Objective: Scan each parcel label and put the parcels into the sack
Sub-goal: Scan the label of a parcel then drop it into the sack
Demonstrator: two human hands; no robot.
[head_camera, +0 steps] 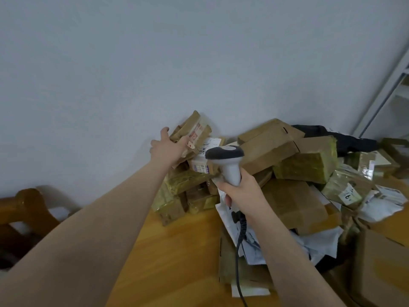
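As parcels (305,160) crowd the table (177,251), the scanner (225,154) seemingly overlaps labels (200,168).

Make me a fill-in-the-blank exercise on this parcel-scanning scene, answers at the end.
The right hand grips a grey handheld ____ by its handle. The left hand holds a small parcel atop the pile, close to the pale ____. The pile rests on a ____ table. A black ____ hangs from the handle below the right hand.
Missing words: scanner; wall; wooden; cable.

Two hands (164,149) (239,192), one scanner (230,161), one chair (26,207), parcels (306,165) beyond counting
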